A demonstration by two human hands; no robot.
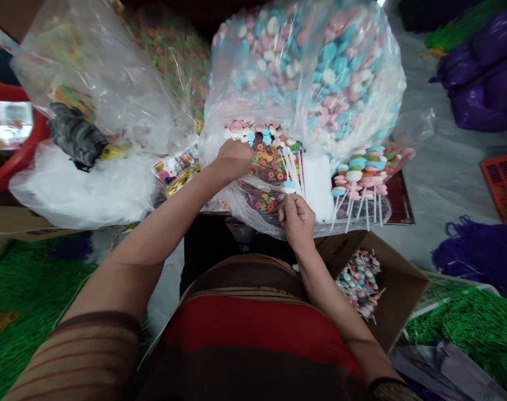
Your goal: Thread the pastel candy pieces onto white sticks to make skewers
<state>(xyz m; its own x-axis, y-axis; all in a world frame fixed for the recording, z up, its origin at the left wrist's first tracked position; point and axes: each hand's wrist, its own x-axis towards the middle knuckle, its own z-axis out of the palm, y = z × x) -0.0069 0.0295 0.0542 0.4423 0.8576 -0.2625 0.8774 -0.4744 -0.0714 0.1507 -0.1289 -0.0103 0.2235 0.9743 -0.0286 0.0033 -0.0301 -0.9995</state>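
Note:
My left hand point(235, 157) reaches in among loose pink, white and blue candies point(259, 128) at the mouth of a large clear bag. Its fingers curl downward, and their tips are hidden. Lower and to the right, my right hand point(298, 219) pinches a candy stick with a blue and white candy piece point(289, 186) at its top. Small ring-shaped candies point(270, 161) lie on the surface between my hands. Loose white sticks point(295, 170) rest just above my right hand, beside a white stack point(317, 186). Several assembled candy skewers point(360, 172) lie further right.
The big candy bag point(320, 61) fills the back. Another plastic bag point(123, 72) and a red basin point(38, 120) are at the left. By my right forearm, a cardboard box point(401, 278) holds wrapped candy sticks point(362, 281). Purple bundles point(487, 78) and an orange crate point(504, 184) lie far right.

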